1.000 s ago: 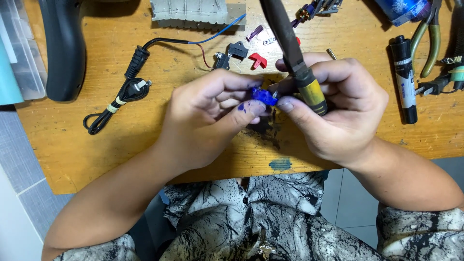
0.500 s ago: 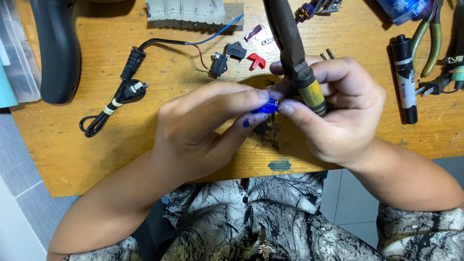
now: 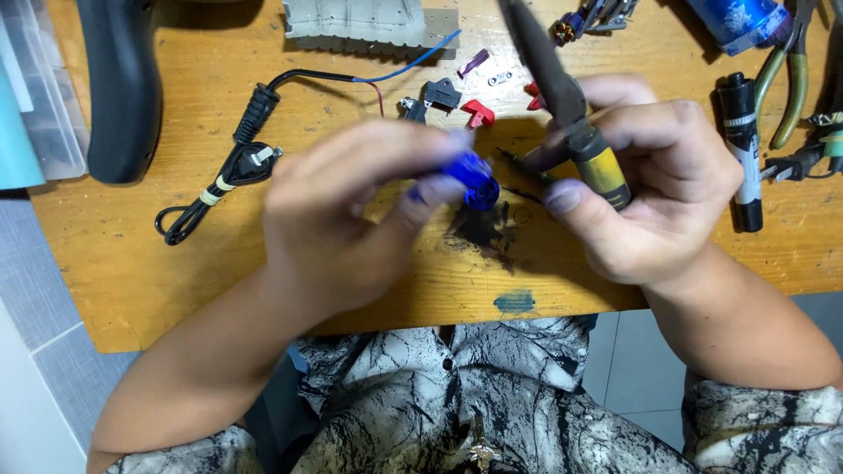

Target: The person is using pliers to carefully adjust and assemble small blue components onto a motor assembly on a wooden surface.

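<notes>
While the left hand (image 3: pixel 351 219) pinches a small blue part (image 3: pixel 474 178) between thumb and fingertips above the wooden surface (image 3: pixel 132 272), its grip is pressed together on that part. The right hand (image 3: pixel 654 189), grip wrapped around a soldering iron (image 3: pixel 571 114) with a yellow collar, holds it just beside the blue part. A coiled black power cord (image 3: pixel 237 162) lies to the left.

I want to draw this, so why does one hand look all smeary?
In the head view the left hand and its small blue part are motion-blurred; the right hand, its yellow-banded tool and the wooden table look sharper, evenly lit.
</notes>
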